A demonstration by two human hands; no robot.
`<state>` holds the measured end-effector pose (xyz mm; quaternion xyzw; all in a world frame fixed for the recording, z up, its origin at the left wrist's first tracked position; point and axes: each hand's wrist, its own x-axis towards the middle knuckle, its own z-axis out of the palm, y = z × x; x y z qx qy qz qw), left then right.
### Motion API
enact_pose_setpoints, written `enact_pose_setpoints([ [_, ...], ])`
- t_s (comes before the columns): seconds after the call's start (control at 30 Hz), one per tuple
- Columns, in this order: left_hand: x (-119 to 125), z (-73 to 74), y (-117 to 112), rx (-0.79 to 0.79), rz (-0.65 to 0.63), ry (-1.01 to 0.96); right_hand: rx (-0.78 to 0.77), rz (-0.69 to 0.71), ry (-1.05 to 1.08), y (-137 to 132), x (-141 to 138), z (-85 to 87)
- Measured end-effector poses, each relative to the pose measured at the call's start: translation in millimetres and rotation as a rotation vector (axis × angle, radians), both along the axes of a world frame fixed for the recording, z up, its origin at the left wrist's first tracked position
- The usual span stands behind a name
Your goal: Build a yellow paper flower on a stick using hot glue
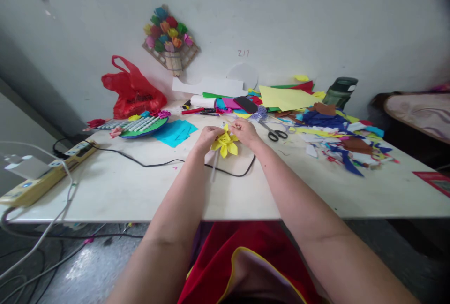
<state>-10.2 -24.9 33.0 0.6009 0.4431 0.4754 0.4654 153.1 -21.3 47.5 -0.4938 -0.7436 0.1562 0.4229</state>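
Note:
A yellow paper flower (225, 145) with pointed petals is held up over the middle of the table. My left hand (208, 137) is closed on it from the left side. At the flower's upper right, my right hand (245, 132) has its fingers pinched together, and whatever is between them is too small to name. A thin pale stick (214, 168) slants down below the flower, close to my left wrist. Under the flower, a black cable (230, 173) runs across the white table (242, 201).
Scissors (273, 131) lie right of my hands, beside heaped paper scraps (351, 142). Blue paper (176, 132), a round board with rolled tubes (146, 126) and a red plastic bag (131, 90) are at left. A power strip (45, 175) sits along the left edge; a green bottle (340, 92) stands back right.

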Motion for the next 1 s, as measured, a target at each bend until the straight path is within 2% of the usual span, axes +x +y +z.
enact_pose_setpoints([
  [0.07, 0, 0.0, 0, -0.007, 0.022, -0.002, 0.011, -0.052, -0.055, -3, 2, 5.1],
  [0.17, -1, 0.4, -1, 0.001, 0.047, 0.015, -0.01, -0.056, -0.116, -5, 4, 9.9],
  [0.4, -1, 4.4, -5, 0.061, 0.118, 0.128, -0.039, -0.068, -0.261, -4, 8, 7.3],
  [0.63, 2, 9.3, -6, 0.155, 0.184, 0.239, -0.11, 0.036, -0.094, -5, 9, 6.4],
  [0.9, 4, 6.9, -4, 0.289, 0.224, 0.433, -0.141, 0.123, 0.001, 6, 12, -5.9],
  [1.0, 4, 6.6, -4, 0.316, 0.22, 0.45, -0.114, 0.153, 0.058, 11, 14, -10.0],
])
